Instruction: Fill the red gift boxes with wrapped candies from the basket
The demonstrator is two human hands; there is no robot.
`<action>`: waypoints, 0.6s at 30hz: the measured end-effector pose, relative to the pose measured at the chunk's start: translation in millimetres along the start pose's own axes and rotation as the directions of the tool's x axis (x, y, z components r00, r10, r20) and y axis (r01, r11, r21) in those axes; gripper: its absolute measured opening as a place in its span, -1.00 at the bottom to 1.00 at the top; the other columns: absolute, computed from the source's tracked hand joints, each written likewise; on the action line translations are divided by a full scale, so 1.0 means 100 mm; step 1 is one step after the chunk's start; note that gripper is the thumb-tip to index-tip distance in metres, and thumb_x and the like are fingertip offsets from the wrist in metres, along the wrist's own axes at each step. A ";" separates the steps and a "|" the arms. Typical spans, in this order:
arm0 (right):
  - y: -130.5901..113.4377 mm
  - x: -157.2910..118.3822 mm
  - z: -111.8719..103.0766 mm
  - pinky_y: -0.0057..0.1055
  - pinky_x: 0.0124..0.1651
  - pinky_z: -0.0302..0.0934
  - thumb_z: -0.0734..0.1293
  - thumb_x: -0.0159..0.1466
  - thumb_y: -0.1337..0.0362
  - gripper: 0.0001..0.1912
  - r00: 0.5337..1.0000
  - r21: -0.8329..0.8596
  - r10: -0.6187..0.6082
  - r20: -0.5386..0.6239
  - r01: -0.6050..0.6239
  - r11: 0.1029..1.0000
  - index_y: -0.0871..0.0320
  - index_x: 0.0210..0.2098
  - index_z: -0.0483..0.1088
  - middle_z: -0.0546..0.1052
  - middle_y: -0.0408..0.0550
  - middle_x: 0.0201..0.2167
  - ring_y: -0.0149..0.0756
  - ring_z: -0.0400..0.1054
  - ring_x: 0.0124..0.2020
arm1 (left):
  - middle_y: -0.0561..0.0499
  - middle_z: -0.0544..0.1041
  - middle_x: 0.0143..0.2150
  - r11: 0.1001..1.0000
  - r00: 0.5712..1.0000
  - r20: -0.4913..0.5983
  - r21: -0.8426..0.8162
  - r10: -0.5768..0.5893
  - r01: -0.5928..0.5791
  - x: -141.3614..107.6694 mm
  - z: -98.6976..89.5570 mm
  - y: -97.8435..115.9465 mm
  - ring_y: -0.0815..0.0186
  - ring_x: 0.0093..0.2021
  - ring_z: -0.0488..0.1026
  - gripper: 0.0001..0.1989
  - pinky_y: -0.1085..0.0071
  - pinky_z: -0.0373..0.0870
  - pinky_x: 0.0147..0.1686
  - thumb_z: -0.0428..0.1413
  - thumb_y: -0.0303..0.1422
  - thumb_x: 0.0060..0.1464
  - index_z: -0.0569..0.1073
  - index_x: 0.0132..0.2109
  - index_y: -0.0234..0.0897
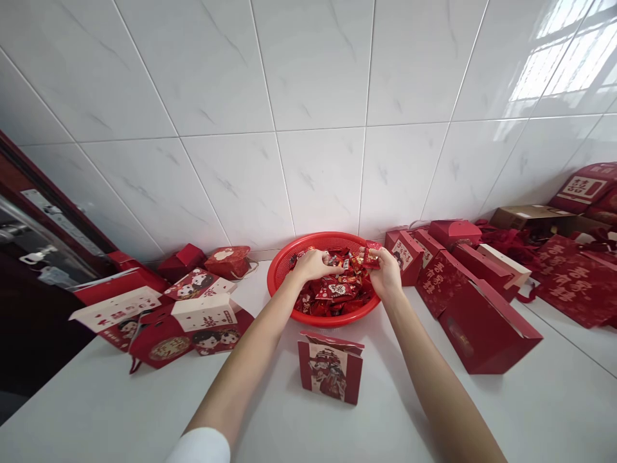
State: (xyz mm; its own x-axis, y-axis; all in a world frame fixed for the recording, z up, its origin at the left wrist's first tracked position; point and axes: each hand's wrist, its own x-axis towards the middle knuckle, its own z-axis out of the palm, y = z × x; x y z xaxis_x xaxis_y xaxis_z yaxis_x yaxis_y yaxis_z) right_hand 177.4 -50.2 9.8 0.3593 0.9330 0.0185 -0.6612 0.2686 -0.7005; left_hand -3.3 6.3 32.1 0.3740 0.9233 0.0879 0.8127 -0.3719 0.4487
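A round red plastic basket (276, 287) stands against the tiled wall, filled with small red wrapped packets (336, 289). My left hand (313, 265) is over the left part of the basket, its fingers curled down at the packets; whether something is between them is too small to tell. At the basket's right rim, my right hand (384, 273) is closed on a red packet (371, 254). Between my forearms, in front of the basket, an upright red gift box (330, 369) with a printed picture stands on the white table.
Several red and cream gift boxes (166, 341) crowd the left side. More red boxes (486, 328) stand in rows at the right, with red bags (573, 283) and an open cardboard box (527, 214) beyond. The tiled wall (322, 180) rises directly behind.
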 end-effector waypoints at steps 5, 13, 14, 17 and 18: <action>0.02 0.03 -0.02 -0.40 -0.35 0.41 0.41 -0.09 0.40 -0.85 1.000 0.012 -0.006 0.007 0.006 1.000 0.08 -0.56 0.36 0.61 -0.13 -0.48 -0.25 0.52 -0.38 | -0.01 0.59 -0.36 0.993 0.992 -0.048 -0.021 0.116 -0.117 -0.01 0.07 0.13 0.21 -0.31 0.51 -0.70 0.38 0.33 -0.29 0.18 -0.11 0.17 0.48 -0.38 -0.24; 0.05 0.06 -0.05 -0.41 -0.35 0.39 0.42 -0.11 0.39 -0.85 1.000 0.024 -0.026 0.013 0.026 0.999 0.09 -0.57 0.37 0.58 -0.17 -0.51 -0.31 0.48 -0.43 | 0.05 0.63 -0.34 0.944 0.924 0.252 0.088 0.288 -0.318 0.09 0.26 0.36 0.23 -0.29 0.56 -0.94 0.44 0.36 -0.27 0.22 -0.38 0.06 0.61 -0.32 -0.19; 0.06 0.07 -0.06 -0.43 -0.36 0.38 0.43 -0.11 0.39 -0.84 0.999 0.022 -0.030 0.016 0.030 0.999 0.09 -0.56 0.37 0.57 -0.18 -0.51 -0.32 0.47 -0.44 | 0.04 0.62 -0.38 0.945 0.926 0.261 0.108 0.272 -0.308 0.11 0.28 0.39 0.22 -0.31 0.56 -0.92 0.43 0.36 -0.29 0.20 -0.38 0.08 0.61 -0.33 -0.18; 0.07 0.09 -0.09 -0.47 -0.38 0.35 0.44 -0.11 0.39 -0.83 0.999 0.020 -0.037 0.020 0.037 0.999 0.09 -0.57 0.36 0.56 -0.20 -0.51 -0.37 0.44 -0.46 | -0.02 0.59 -0.44 0.945 0.936 0.272 0.173 0.225 -0.278 0.15 0.33 0.49 0.14 -0.28 0.57 -0.79 0.36 0.39 -0.23 0.15 -0.32 0.14 0.58 -0.43 -0.19; 0.07 0.10 -0.09 -0.48 -0.38 0.35 0.44 -0.11 0.38 -0.83 0.999 0.020 -0.037 0.021 0.037 0.999 0.09 -0.58 0.35 0.57 -0.20 -0.50 -0.38 0.44 -0.46 | -0.05 0.59 -0.44 0.943 0.939 0.271 0.195 0.213 -0.270 0.16 0.36 0.52 0.09 -0.23 0.58 -0.77 0.33 0.41 -0.17 0.17 -0.28 0.13 0.57 -0.47 -0.20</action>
State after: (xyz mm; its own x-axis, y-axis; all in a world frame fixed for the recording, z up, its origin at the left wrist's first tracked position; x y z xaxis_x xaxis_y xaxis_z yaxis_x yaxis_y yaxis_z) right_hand 182.2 -41.6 -1.8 0.3698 0.9272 0.0598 -0.6604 0.3076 -0.6851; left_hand 60.4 -2.0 24.8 0.6453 0.7614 -0.0627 0.7523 -0.6190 0.2258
